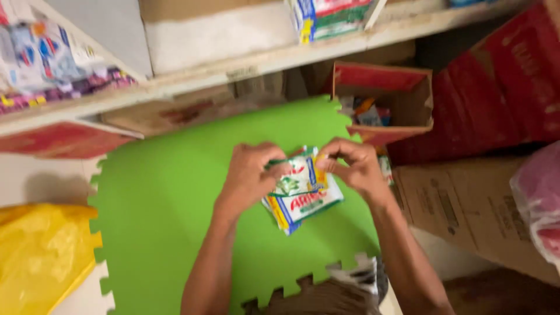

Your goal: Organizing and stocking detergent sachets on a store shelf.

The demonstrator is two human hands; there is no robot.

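A small stack of white, green and blue sachet packets [303, 195] is held over a green foam puzzle mat [169, 204]. My left hand [252, 175] grips the stack's left side, fingers curled over its top edge. At the stack's upper right corner, my right hand [353, 164] pinches the packets with its fingertips. Both hands touch the packets, and the lower packets fan out a little below them.
An open red cardboard box [402, 96] with small packets stands behind the mat. Red and brown cartons [466, 204] fill the right. A yellow plastic bag [41, 251] lies at the left. Shelves [233, 67] above hold packaged goods.
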